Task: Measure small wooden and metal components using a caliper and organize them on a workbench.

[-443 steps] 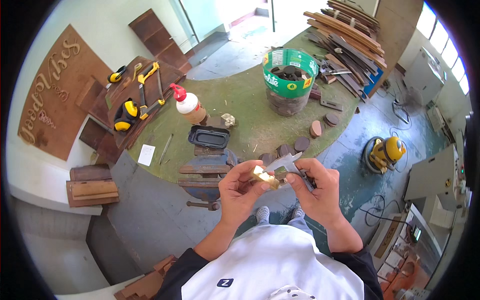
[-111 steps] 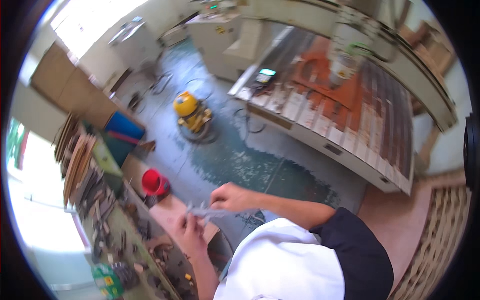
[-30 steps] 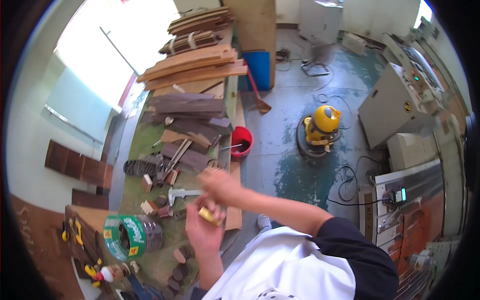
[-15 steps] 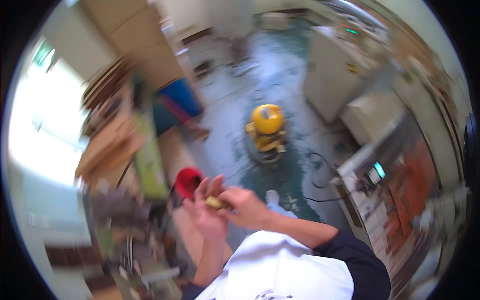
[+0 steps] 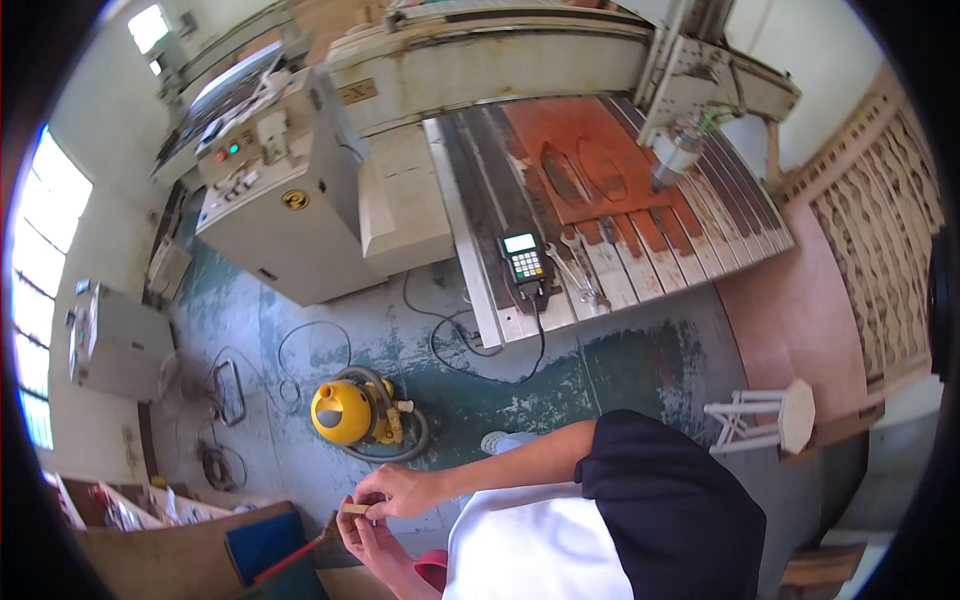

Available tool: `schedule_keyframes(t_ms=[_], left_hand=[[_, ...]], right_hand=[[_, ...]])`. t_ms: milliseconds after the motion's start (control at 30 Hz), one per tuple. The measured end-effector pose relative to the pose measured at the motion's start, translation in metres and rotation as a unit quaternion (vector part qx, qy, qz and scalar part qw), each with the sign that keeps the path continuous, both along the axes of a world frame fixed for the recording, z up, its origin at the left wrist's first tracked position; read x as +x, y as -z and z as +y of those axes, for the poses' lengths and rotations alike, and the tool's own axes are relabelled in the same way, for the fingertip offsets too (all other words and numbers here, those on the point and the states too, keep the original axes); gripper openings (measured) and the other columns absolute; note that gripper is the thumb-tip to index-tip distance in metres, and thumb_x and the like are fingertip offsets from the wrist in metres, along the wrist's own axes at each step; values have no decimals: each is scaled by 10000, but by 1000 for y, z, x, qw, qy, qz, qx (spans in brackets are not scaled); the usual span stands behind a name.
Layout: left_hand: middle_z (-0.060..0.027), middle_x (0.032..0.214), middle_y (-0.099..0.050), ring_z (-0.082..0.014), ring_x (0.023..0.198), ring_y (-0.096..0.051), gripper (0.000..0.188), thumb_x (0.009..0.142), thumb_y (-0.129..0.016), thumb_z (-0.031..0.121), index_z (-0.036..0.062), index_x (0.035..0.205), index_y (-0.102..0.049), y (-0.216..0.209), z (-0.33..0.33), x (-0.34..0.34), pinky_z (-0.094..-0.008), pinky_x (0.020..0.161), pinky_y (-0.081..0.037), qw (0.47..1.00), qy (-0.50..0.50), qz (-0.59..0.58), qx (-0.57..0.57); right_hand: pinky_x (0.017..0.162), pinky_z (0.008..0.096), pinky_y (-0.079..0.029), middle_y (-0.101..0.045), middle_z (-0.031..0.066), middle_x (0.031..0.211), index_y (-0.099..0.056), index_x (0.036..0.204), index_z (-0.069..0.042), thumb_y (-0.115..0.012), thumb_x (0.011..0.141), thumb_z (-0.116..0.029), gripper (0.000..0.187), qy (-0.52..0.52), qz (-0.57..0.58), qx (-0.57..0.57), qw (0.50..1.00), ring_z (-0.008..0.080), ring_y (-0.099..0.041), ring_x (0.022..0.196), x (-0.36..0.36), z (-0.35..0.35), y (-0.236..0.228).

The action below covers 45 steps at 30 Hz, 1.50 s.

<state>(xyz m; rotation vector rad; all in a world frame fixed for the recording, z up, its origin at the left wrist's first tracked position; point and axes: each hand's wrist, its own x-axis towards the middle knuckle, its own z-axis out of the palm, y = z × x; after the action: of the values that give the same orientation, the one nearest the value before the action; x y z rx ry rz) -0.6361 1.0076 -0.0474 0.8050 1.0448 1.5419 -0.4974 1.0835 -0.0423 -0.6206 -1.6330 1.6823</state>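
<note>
Out in front of my body, my two hands meet at a small yellowish-brown block (image 5: 355, 508) that looks like wood. My right hand (image 5: 402, 490) comes over it from above, fingers and thumb closed on its near end. Beneath, my left hand (image 5: 376, 548) cups it with curled fingers against its underside and far end. Part of the block is covered by fingers. Close to my left wrist and the white apron (image 5: 540, 550) is a red rounded thing (image 5: 432, 570), mostly hidden.
A yellow vacuum cleaner (image 5: 345, 412) with a coiled hose stands ahead on the floor. Beyond is a slatted machine bed (image 5: 640, 280) with a keypad controller (image 5: 523, 262) and wrenches (image 5: 575, 270). Cables trail over the floor. A white stool (image 5: 795, 415) stands at right, a grey cabinet (image 5: 290, 240) at left.
My view has swung to the right, bringing the machine bed into full sight. My left fingers, earlier spread, are now curled around the block, while my right hand keeps hold of it.
</note>
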Motion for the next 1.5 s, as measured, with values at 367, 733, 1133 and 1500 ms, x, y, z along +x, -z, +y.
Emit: schedule_keyframes(t_ms=[367, 733, 1133, 1500], left_hand=[[-87, 926, -604, -151, 807, -601, 117, 891, -555, 19, -32, 997, -552, -12, 69, -55, -267, 737, -505, 980, 170, 58, -87], [-70, 747, -625, -122, 662, -575, 46, 860, -595, 11, -34, 874, -597, 3, 71, -101, -238, 638, -467, 951, 262, 99, -128], [-83, 878, -636, -144, 777, -614, 182, 847, -628, 19, -44, 1011, -581, -24, 78, -66, -269, 722, -500, 942, 303, 78, -120], [-82, 905, -649, -125, 801, -623, 256, 811, -677, 2, -38, 1041, -573, -57, 105, -51, -250, 741, -517, 973, 222, 26, -55]], right_hand=[[744, 296, -468, -607, 84, 900, -637, 1005, 13, -669, 810, -70, 215, 172, 0, -54, 984, 157, -591, 820, -17, 9, -1], [748, 292, -478, -574, 68, 902, -634, 1014, 8, -669, 808, -59, 219, 230, -33, -58, 971, 153, -595, 828, -45, -11, 4], [697, 259, -502, -617, 49, 864, -580, 998, 2, -624, 860, -34, 149, 236, -28, -86, 968, 124, -616, 796, -35, -9, -1], [852, 244, -450, -571, 22, 1014, -583, 1072, -16, -622, 848, 18, 230, 144, 196, -121, 962, 101, -550, 958, -19, 41, -24]])
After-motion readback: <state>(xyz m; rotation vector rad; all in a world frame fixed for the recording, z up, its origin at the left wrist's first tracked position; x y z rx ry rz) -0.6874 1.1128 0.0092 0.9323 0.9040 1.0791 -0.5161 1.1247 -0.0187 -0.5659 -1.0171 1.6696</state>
